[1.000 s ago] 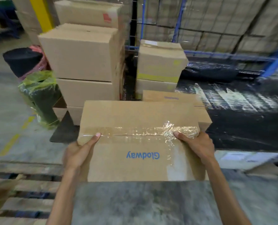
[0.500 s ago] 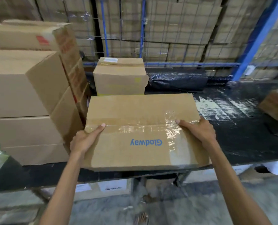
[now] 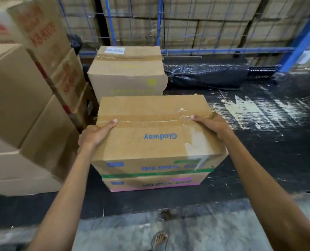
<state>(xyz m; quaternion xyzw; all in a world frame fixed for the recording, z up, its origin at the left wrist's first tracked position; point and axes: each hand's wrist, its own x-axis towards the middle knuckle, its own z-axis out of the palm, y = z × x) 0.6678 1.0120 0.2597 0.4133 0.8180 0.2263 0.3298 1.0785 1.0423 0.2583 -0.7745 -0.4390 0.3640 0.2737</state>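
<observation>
Mid-frame, the box (image 3: 150, 127) sits on or just above a lower box (image 3: 154, 183); I cannot tell which. The left grip (image 3: 94, 134) and right grip (image 3: 214, 125) clasp its sides, thumbs on top. It overhangs the lower box, so if let go askew it could tip forward. A stack (image 3: 32, 105) crowds the left, while the platform (image 3: 259, 142) lies open to the right.

One head-worn wide-angle camera looks forward and down, close above the box (image 3: 150, 109), facing the blue rack (image 3: 223, 50) behind.
</observation>
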